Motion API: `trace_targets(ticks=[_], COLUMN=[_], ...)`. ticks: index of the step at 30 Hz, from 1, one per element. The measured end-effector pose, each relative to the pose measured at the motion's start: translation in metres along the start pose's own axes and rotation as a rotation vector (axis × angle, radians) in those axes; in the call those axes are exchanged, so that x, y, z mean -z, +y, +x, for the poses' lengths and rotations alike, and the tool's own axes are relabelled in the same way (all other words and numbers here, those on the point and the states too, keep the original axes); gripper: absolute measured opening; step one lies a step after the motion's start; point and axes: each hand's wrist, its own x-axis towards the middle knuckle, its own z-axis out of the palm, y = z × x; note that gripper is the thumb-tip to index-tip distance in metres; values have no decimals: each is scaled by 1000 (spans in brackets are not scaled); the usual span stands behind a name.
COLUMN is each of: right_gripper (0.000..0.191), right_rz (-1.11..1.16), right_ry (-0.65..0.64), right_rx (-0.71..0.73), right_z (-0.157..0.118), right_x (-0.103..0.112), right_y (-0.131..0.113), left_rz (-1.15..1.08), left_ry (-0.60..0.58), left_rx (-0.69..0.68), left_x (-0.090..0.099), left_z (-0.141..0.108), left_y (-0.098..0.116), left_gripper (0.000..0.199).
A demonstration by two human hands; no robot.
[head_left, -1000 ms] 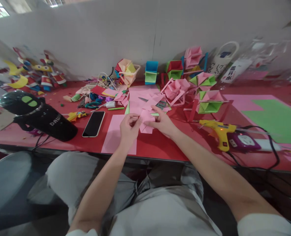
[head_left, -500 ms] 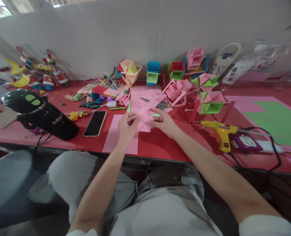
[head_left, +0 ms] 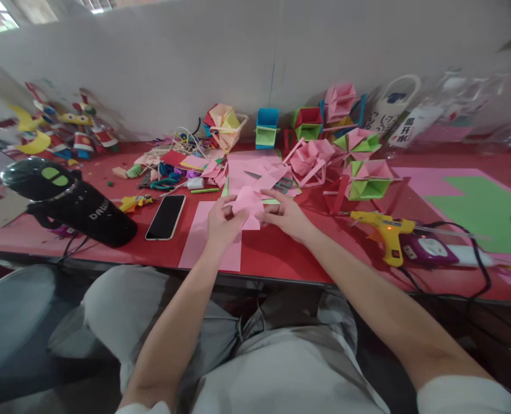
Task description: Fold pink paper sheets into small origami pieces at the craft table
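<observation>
A small folded piece of pink paper (head_left: pixel 247 201) is held up between my two hands, a little above the red table. My left hand (head_left: pixel 224 221) pinches its left edge between thumb and fingers. On the opposite side my right hand (head_left: pixel 288 215) grips the paper with thumb and bent fingers. Beneath them lies a flat pink sheet (head_left: pixel 214 247), partly covered by my left hand. Just behind the hands, scissors (head_left: pixel 283 184) rest among pink paper pieces (head_left: pixel 242 164).
A yellow glue gun (head_left: pixel 382 230) lies right of my arm, its cable near a purple power strip (head_left: pixel 430 250). To the left are a phone (head_left: pixel 166 217) and a black tumbler (head_left: pixel 74 201). Folded paper models (head_left: pixel 311 158) and scraps (head_left: pixel 182 164) line the back.
The pink paper has turned and shifted slightly between my fingers, showing a more pointed top. Both hands stay in nearly the same place.
</observation>
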Motion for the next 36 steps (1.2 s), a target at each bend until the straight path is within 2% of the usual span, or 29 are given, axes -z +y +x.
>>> trace_targets(ticks=[6,11,17,20,27,31,36], right_gripper=[71,62,47,43,42,43,41], right_rz=[-27,8,48,55,-175,-217,-345], right_ry=[2,16,105,93,-57,-41,-18], right_rx=[-16,-46,-16,-48,-38,-20,90], right_z=[1,1,5,5,0,0,-2], right_x=[2,4,11,10,3,4,5], right_y=[1,4,10,9,1,2,1], left_rz=[-14,40,82,97,119,87,86], left_ry=[-3,19,62,63,44,43,61], left_rx=[-27,-83,-114,-137,-135,-115,-177], left_x=[5,7,14,15,10,7,8], left_z=[3,3,2,1,0,0,1], left_y=[0,5,13,15,12,9,9], left_gripper=[29,27,27,27,26,33,27])
